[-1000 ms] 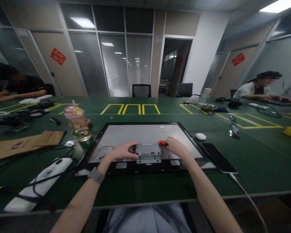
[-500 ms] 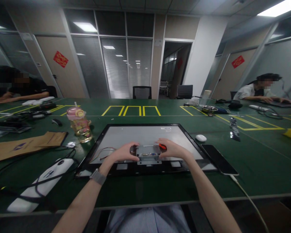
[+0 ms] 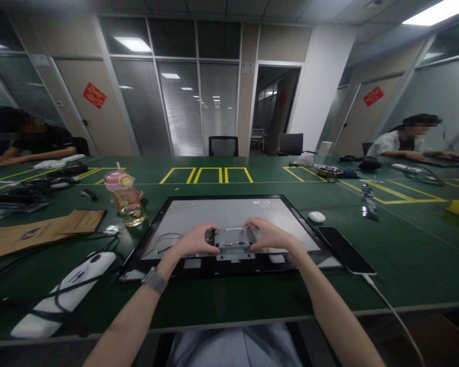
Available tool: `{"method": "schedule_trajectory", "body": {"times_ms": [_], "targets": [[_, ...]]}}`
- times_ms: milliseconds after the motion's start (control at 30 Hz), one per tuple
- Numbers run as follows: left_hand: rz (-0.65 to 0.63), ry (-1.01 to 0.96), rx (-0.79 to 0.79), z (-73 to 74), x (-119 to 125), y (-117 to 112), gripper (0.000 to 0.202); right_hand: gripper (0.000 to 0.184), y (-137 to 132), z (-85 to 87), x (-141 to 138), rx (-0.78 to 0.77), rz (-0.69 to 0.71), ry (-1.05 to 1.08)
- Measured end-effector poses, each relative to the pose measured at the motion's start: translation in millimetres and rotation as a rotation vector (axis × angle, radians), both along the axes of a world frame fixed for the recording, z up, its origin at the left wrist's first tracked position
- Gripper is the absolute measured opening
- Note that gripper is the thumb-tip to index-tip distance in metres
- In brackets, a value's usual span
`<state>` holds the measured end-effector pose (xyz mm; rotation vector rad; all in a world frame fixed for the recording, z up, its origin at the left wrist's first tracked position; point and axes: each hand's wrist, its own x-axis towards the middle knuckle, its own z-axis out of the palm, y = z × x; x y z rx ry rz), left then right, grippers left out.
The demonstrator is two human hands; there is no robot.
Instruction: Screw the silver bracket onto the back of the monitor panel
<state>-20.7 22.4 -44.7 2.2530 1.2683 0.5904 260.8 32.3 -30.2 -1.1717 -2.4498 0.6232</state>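
Panel (image 3: 225, 211) on green table (image 3: 416, 244); in dim doorway (image 3: 277, 104), apparently a chair (image 3: 257, 135).

A bottle (image 3: 126, 201) and long white unit (image 3: 72, 281) obstruct the left, a phone (image 3: 346, 250) the right; room to pass lies over the surface (image 3: 214, 189) just beyond the panel (image 3: 225, 213).

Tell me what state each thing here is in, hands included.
Left hand: gripping the metal box's left side
Right hand: gripping its right side
Metal box: held from both sides
Display panel: lying flat
Phone: screen dark, cable plugged in
Drink bottle: upright, lid on
Paper bag: lying flat
Middle door: open
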Motion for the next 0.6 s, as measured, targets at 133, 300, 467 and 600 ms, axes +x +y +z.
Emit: {"method": "schedule_trajectory", "body": {"times_ms": [133,300,467,600], "targets": [[-0.013,-0.005,0.012,-0.7,0.0,1.0,0.06,0.055,0.6,-0.8,0.3,0.026,0.021,-0.002],[-0.023,-0.016,0.007,1.2,0.2,1.3,0.058,0.053,1.4,-1.5,0.9,0.035,0.03,0.003],[-0.011,0.005,-0.021,2.0,-0.1,1.5,0.06,0.047,1.8,-2.0,1.8,0.05,0.032,-0.01],[-0.017,-0.012,-0.033,1.9,-1.0,2.1,0.062,0.042,-0.3,-1.1,2.3,0.041,0.027,-0.027]]}}
